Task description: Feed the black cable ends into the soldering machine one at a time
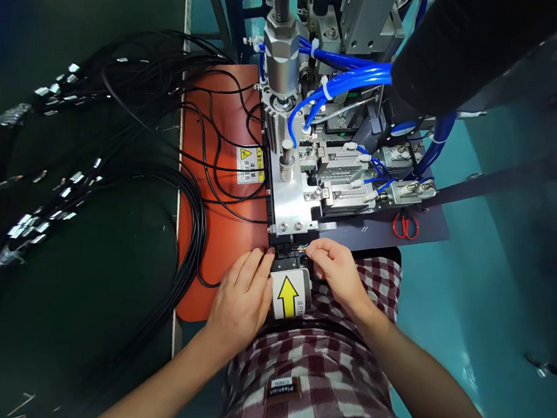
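My right hand (pixel 336 270) is closed in a pinch on the fine coloured wires (pixel 301 248) at the front of the machine. Opposite it, my left hand (pixel 243 293) bends over the left edge of a small black fixture (pixel 286 261), fingers pressed together. A black cable (pixel 207 285) runs in under this hand; its fingertips hide the cable's end. Just in front of the fixture sits a white label with a yellow arrow (pixel 288 297) pointing away from me. The machine's silver metal plate (pixel 292 204) lies right behind the wires.
An orange mat (pixel 220 236) on the left carries loose black cables and a coil (pixel 196 226). Bundles of cables with shiny ends (pixel 30 226) lie on the dark green table (pixel 96 309). Red-handled scissors (pixel 406 227) rest at the right. Blue air tubes (pixel 354 77) arch over the machine.
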Demonstrator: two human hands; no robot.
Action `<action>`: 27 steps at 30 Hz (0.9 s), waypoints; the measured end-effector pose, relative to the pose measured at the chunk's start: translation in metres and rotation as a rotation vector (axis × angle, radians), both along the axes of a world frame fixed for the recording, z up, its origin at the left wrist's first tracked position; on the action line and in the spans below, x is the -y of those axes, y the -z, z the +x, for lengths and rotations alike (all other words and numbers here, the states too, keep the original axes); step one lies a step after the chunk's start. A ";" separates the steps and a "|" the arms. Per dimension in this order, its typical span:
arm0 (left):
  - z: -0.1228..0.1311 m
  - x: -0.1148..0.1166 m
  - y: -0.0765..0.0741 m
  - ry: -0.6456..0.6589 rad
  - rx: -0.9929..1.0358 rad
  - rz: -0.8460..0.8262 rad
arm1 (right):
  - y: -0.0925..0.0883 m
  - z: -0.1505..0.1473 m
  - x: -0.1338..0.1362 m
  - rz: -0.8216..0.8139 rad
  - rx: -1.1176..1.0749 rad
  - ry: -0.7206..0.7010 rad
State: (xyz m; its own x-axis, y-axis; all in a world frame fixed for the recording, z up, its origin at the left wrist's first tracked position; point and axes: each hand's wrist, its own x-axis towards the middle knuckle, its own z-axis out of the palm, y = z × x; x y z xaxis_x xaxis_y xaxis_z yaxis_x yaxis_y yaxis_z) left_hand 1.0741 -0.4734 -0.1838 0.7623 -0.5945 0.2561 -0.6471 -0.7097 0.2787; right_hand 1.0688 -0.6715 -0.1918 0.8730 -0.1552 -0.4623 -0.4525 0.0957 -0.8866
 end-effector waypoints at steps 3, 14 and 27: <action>0.000 0.001 -0.001 -0.003 -0.005 0.003 | 0.005 0.000 0.004 0.129 -0.018 -0.006; -0.001 0.000 0.001 0.007 0.005 0.006 | 0.010 0.009 -0.014 0.134 0.074 0.079; -0.021 0.011 -0.014 -0.274 -0.169 0.044 | 0.013 0.010 -0.012 0.288 0.075 0.079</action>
State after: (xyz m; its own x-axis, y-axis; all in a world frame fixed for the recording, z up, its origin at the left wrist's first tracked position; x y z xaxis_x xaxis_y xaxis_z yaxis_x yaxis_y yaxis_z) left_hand 1.0532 -0.4844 -0.1700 0.9252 -0.3686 0.0905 -0.3770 -0.8651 0.3308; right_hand 1.0785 -0.6600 -0.2046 0.8970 -0.0959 -0.4315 -0.3676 0.3802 -0.8487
